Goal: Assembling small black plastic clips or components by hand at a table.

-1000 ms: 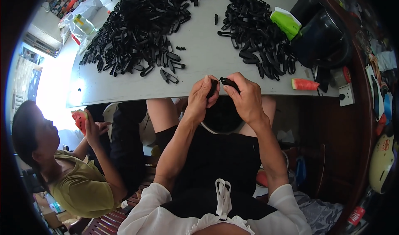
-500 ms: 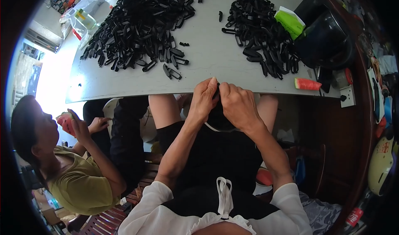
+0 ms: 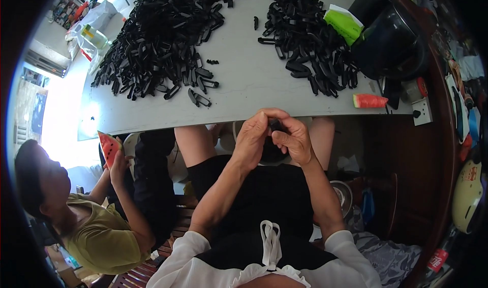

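Just off the table's near edge, a small black plastic part point(image 3: 277, 125) sits between my two hands. My right hand point(image 3: 296, 141) pinches it with thumb and bent fingers. My left hand point(image 3: 249, 141) is closed at the part's left side, its fingertips meeting those of the right; its hold is partly hidden. Below them, a dark round container point(image 3: 274, 153) shows between my knees. On the table lie a large heap of black plastic parts point(image 3: 152, 44) at the left and a smaller heap of similar parts point(image 3: 310, 38) at the right.
A green-and-white packet point(image 3: 344, 24) leans by a black glossy container point(image 3: 389, 46) at the right. Near it lie a watermelon piece point(image 3: 370, 101) and a power socket point(image 3: 422, 111). At my left sits a person point(image 3: 96, 222) holding a watermelon slice point(image 3: 109, 148).
My hands have come slightly nearer to me, and my right hand has turned so the black part shows. The person at left has lowered the watermelon slice away from the mouth.
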A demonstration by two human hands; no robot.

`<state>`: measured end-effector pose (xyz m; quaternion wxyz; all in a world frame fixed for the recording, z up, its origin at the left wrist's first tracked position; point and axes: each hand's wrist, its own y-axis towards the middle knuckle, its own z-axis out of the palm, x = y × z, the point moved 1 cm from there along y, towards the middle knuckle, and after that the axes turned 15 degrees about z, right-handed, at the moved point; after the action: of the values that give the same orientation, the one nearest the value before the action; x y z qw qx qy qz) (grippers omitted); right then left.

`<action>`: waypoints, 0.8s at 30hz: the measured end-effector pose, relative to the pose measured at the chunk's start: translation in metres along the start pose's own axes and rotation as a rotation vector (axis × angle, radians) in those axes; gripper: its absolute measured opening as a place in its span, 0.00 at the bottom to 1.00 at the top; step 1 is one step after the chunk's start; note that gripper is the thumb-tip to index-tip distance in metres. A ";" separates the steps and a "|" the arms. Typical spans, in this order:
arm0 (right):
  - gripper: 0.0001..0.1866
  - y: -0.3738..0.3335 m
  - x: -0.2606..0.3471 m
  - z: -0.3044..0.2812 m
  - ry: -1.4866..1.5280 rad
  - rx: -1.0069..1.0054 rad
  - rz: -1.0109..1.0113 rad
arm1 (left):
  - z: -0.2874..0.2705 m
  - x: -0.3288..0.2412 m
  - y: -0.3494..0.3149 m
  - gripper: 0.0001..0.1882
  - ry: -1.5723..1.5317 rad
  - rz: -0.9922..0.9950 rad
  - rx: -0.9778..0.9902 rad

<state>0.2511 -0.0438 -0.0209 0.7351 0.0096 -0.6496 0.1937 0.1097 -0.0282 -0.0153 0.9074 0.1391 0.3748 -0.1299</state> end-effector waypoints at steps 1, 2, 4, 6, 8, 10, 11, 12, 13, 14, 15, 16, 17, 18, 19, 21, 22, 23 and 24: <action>0.20 -0.001 -0.001 -0.004 -0.111 -0.030 0.039 | 0.000 -0.001 0.004 0.20 0.158 0.056 -0.029; 0.18 0.002 -0.001 -0.003 -0.144 -0.123 -0.051 | 0.000 -0.004 0.011 0.17 0.315 0.112 -0.056; 0.18 0.002 -0.009 -0.013 -0.523 -0.229 -0.025 | -0.007 -0.010 0.031 0.12 0.411 0.118 -0.053; 0.17 0.001 -0.012 -0.017 -1.084 -0.302 0.121 | -0.021 -0.009 0.054 0.09 0.949 0.226 0.031; 0.16 -0.002 -0.003 -0.020 -1.068 -0.316 0.100 | -0.016 -0.005 0.084 0.11 1.165 0.322 0.076; 0.11 0.000 0.014 -0.024 -0.944 -0.353 0.030 | -0.012 0.004 0.112 0.14 1.384 0.426 0.117; 0.09 0.003 0.026 -0.025 -0.947 -0.464 -0.037 | -0.013 0.012 0.124 0.14 1.460 0.497 0.157; 0.07 0.009 0.035 -0.026 -0.946 -0.572 -0.105 | -0.016 0.017 0.133 0.14 1.536 0.568 0.195; 0.06 0.018 0.037 -0.036 -0.928 -0.645 -0.237 | -0.017 0.026 0.141 0.14 1.545 0.570 0.221; 0.06 0.029 0.038 -0.044 -0.931 -0.656 -0.237 | -0.014 0.028 0.144 0.14 1.538 0.577 0.229; 0.06 0.039 0.040 -0.051 -0.934 -0.687 -0.244 | -0.013 0.029 0.146 0.14 1.538 0.568 0.244; 0.06 0.049 0.039 -0.054 -0.932 -0.712 -0.249 | -0.015 0.027 0.145 0.14 1.544 0.553 0.256; 0.06 0.056 0.039 -0.054 -0.929 -0.713 -0.248 | -0.018 0.025 0.142 0.14 1.546 0.551 0.259; 0.06 0.064 0.037 -0.054 -0.997 -0.729 -0.200 | -0.020 0.023 0.138 0.14 1.556 0.572 0.236; 0.06 0.069 0.037 -0.051 -1.063 -0.736 -0.155 | -0.023 0.016 0.133 0.13 1.573 0.592 0.204; 0.08 0.070 0.037 -0.045 -1.092 -0.725 -0.148 | -0.028 0.004 0.121 0.13 1.638 0.548 0.184; 0.09 0.071 0.039 -0.042 -1.128 -0.726 -0.144 | -0.031 -0.003 0.116 0.13 1.693 0.513 0.169; 0.09 0.072 0.038 -0.039 -1.125 -0.718 -0.151 | -0.036 -0.008 0.112 0.13 1.701 0.513 0.161; 0.09 0.073 0.036 -0.038 -1.145 -0.769 -0.160 | -0.042 -0.012 0.107 0.12 1.702 0.505 0.136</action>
<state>0.2683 0.0438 -0.0095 0.2398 -0.1029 -0.9551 -0.1405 0.1102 0.0875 -0.0187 0.3130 0.3205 0.8715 0.1993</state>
